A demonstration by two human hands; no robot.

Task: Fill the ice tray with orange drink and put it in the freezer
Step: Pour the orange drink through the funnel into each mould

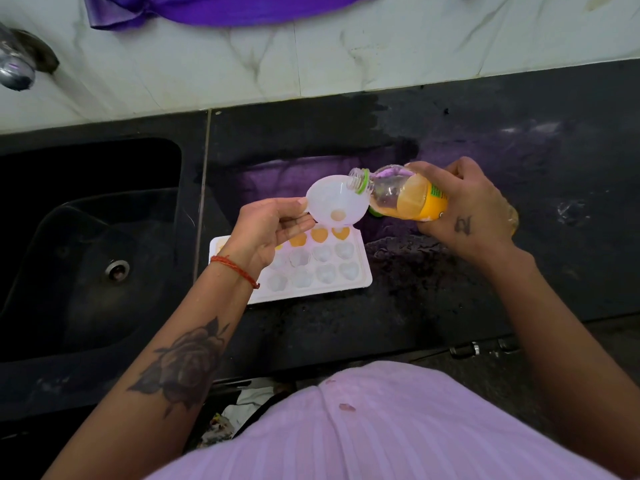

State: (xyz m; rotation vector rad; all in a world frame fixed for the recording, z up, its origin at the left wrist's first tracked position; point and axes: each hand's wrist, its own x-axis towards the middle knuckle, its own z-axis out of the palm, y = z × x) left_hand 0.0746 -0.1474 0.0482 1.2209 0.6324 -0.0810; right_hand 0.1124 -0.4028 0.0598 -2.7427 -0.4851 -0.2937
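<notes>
A white ice tray (349, 282) with heart-shaped cells lies on the black counter. Its far row holds orange drink; the nearer rows look unfilled. My left hand (266, 233) holds a white funnel (329, 199) by its rim above the tray's far row. My right hand (467, 209) grips a clear bottle (398, 195) with a yellow label, tipped on its side with its open mouth at the funnel's rim. Orange drink fills the bottle's lower part. A green cap (374, 212) shows under the bottle.
A dark sink (86, 254) with a drain lies left of the tray. A metal tap (17, 67) juts from the white marble wall at upper left. Purple cloth (221, 8) hangs along the top. The black counter (485, 289) looks wet.
</notes>
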